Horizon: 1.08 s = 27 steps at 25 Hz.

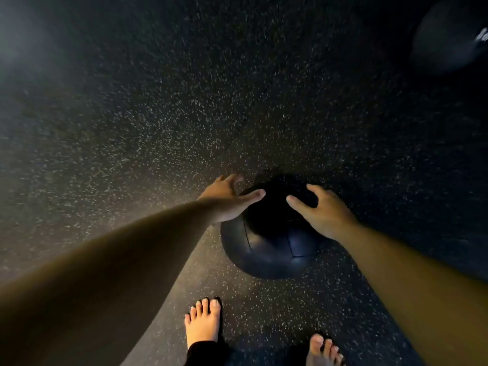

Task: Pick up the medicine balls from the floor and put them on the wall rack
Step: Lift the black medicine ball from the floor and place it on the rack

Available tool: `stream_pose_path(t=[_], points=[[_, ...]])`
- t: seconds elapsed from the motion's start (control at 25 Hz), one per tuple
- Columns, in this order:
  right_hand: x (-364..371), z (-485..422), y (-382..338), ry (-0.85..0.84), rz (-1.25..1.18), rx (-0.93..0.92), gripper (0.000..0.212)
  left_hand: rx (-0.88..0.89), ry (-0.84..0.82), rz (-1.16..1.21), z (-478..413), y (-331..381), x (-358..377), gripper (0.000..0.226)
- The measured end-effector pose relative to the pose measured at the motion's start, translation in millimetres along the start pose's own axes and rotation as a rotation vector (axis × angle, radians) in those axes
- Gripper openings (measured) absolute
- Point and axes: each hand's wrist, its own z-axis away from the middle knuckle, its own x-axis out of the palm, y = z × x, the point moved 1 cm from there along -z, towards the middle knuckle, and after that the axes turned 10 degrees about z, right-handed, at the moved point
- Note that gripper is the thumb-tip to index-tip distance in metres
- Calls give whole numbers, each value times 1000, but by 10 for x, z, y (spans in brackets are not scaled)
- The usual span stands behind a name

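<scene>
Hands spread wide on our medicine ball on the speckled floor: left hand and right hand cup its top sides, fingers splayed, not gripping. Second ball lies far right.

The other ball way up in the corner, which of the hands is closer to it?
Right. The right hand sits on the near ball's right side, toward the far ball; the left hand is on its left side.

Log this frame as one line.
phase: reach | left hand: open on ball side | right hand: open on top | medicine ball: on floor | second ball: far right
</scene>
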Motion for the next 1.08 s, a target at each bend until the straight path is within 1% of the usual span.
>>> stream_pose_path(t=[0.08,0.2,0.32,0.4,0.44,0.52,0.56,0.6,0.64,0.68,0.72,0.76,0.8,0.84,0.88,0.92,0.96,1.0,1.04,1.08], points=[[135,-164,59,14,-9,13,115,-42,2,42,-200,-130,153,138],[305,-340,125,-32,-55,38,117,-83,9,119,-457,-287,237,127],[404,-415,174,-70,-107,66,119,-139,-29,69,-471,-483,327,121],[465,-458,180,-84,-143,75,121,-146,-22,173,-470,-438,298,119],[504,-479,182,-85,-170,74,122,-138,-84,224,-475,-430,265,119],[570,-516,190,-77,-253,75,126,-170,-95,303,-520,-654,390,122],[599,-532,193,-71,-308,87,127,-282,-51,243,-634,-946,543,132],[626,-541,191,-61,-361,99,126,-471,-144,306,-538,-1185,628,145],[646,-539,190,-58,-404,110,123,-572,-190,279,-282,-1574,968,139],[661,-526,188,-50,-434,112,120,-624,-204,249,-76,-2020,1323,103],[666,-506,180,-44,-458,105,117,-671,-169,172,126,-2406,1581,71],[650,-471,160,-30,-479,85,115,-644,-168,140,263,-2649,1766,56],[601,-426,134,-12,-504,63,113,-626,-166,108,404,-2802,1947,52],[511,-376,81,7,-532,35,111,-585,-173,122,272,-2551,1776,52],[380,-319,-3,28,-554,9,110,-573,-121,148,234,-2259,1537,54],[205,-253,-107,62,-560,-14,110,-542,-130,174,150,-1798,1151,53],[-18,-186,-226,102,-554,-48,110,-569,-147,392,6,-1198,703,50],[-269,-122,-353,134,-556,-87,111,-396,-91,369,-81,-552,237,49],[-546,-48,-493,164,-563,-124,111,-309,28,500,-111,-33,-205,62],[-899,62,-663,198,-573,-163,111,-204,75,611,8,408,-628,86]])
